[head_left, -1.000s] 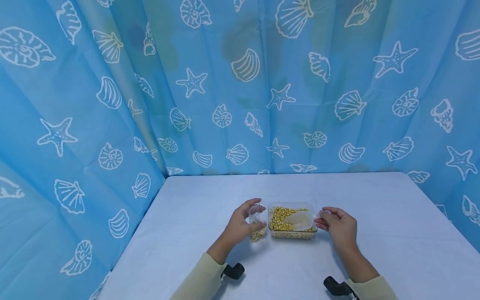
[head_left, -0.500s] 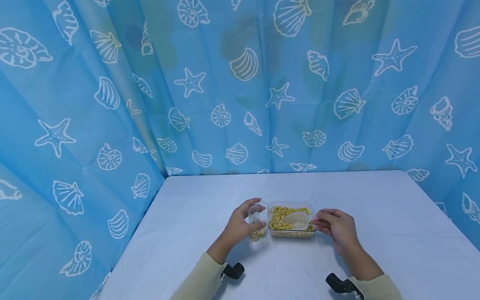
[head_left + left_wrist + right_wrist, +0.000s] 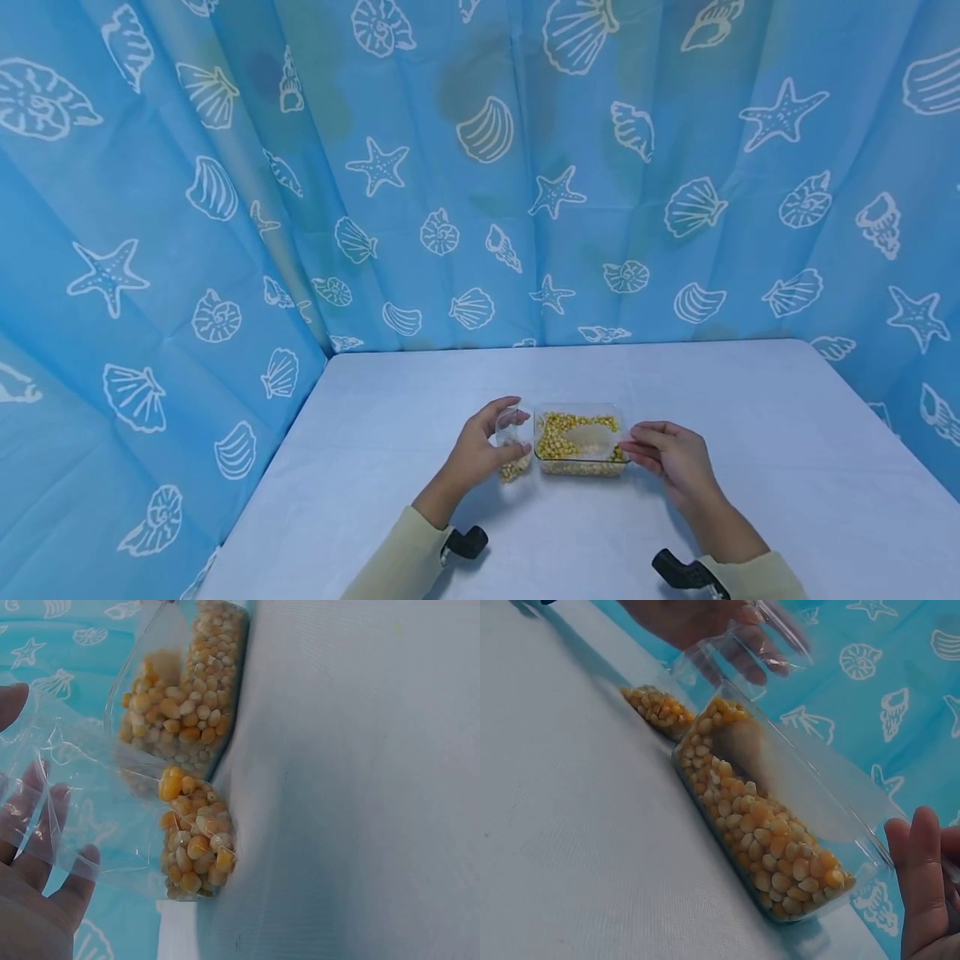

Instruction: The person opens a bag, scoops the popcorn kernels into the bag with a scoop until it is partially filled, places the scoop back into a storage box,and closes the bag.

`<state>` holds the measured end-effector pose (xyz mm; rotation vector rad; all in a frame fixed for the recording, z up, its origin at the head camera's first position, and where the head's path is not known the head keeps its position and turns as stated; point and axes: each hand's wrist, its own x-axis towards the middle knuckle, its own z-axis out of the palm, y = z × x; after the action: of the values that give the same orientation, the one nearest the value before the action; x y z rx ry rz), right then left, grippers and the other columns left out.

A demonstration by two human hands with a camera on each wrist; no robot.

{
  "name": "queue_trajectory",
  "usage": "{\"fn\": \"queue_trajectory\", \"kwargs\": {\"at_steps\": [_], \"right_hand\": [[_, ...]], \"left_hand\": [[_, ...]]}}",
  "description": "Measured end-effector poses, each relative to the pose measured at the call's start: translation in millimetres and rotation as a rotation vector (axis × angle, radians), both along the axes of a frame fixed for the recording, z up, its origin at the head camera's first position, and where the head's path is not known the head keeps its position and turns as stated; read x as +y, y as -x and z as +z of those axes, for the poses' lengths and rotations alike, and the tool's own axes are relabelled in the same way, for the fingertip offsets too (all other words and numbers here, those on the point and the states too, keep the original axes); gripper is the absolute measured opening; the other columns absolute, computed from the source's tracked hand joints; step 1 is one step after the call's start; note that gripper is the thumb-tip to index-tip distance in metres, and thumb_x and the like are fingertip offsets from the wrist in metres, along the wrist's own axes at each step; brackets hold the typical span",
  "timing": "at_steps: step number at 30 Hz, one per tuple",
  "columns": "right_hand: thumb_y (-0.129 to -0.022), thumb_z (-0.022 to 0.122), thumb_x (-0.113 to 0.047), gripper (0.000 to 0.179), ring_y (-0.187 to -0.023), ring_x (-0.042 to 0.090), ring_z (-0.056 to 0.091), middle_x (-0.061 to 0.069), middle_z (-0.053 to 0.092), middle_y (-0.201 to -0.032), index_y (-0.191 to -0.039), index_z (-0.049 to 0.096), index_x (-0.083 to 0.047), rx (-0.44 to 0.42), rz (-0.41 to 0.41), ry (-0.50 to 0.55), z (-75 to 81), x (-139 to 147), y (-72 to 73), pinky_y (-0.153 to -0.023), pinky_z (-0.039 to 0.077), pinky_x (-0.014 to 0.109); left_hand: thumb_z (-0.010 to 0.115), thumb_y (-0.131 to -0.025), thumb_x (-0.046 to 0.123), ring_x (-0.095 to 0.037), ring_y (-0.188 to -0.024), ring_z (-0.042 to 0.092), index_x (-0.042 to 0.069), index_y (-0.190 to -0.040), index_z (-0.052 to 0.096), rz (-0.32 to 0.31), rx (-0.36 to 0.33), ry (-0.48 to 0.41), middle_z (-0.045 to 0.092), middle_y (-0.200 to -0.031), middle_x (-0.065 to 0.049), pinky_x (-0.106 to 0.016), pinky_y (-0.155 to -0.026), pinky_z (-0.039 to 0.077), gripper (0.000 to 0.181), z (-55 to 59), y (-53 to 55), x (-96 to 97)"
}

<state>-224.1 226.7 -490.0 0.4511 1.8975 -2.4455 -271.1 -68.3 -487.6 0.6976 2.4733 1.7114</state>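
Note:
A clear rectangular container (image 3: 582, 461) filled with yellow corn kernels (image 3: 765, 844) stands on the table. Inside it, a translucent white scoop (image 3: 590, 440) lies with its blade partly sunk in the kernels. My right hand (image 3: 670, 457) pinches the scoop's handle at the container's right end. Left of the container, my left hand (image 3: 474, 450) holds a clear plastic bag (image 3: 135, 825), its fingers and thumb spread around the upper part. Kernels fill the bag's bottom, which rests on the table close to the container. The right wrist view shows the scoop blade angled down into the corn.
A white cloth covers the table (image 3: 405, 400). Blue curtains (image 3: 420, 183) with white shell and starfish prints hang behind and on the left. Black wrist mounts (image 3: 467, 542) sit at both sleeves.
My right hand has shifted slightly left, carrying the scoop blade a little further left over the kernels. The left hand and the bag stay nearly still.

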Motion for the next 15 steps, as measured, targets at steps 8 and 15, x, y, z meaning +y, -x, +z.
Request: {"fn": "queue_trajectory", "kwargs": {"at_steps": [8,15], "right_hand": [[-0.098,0.058,-0.009,0.041,-0.086,0.017,0.071,0.007,0.071,-0.092,-0.131,0.042,0.008,-0.017,-0.033,0.046,-1.0,2,0.6,-0.078,0.055,0.027],[-0.098,0.056,-0.007,0.044,-0.09,0.015,0.07,0.004,0.069,-0.095,-0.136,0.038,0.006,-0.041,-0.04,0.194,-8.3,14,0.3,-0.084,0.053,0.026]], "left_hand": [[0.078,-0.083,0.015,-0.016,-0.125,0.051,0.025,-0.141,0.048,-0.009,0.02,-0.004,0.064,-0.122,0.009,-0.058,-0.108,0.027,0.066,-1.8,0.3,-0.2],[0.078,-0.083,0.018,-0.015,-0.124,0.052,0.026,-0.14,0.048,-0.006,0.016,-0.006,0.064,-0.122,0.009,-0.057,-0.109,0.027,0.065,-1.9,-0.1,0.3]]}}
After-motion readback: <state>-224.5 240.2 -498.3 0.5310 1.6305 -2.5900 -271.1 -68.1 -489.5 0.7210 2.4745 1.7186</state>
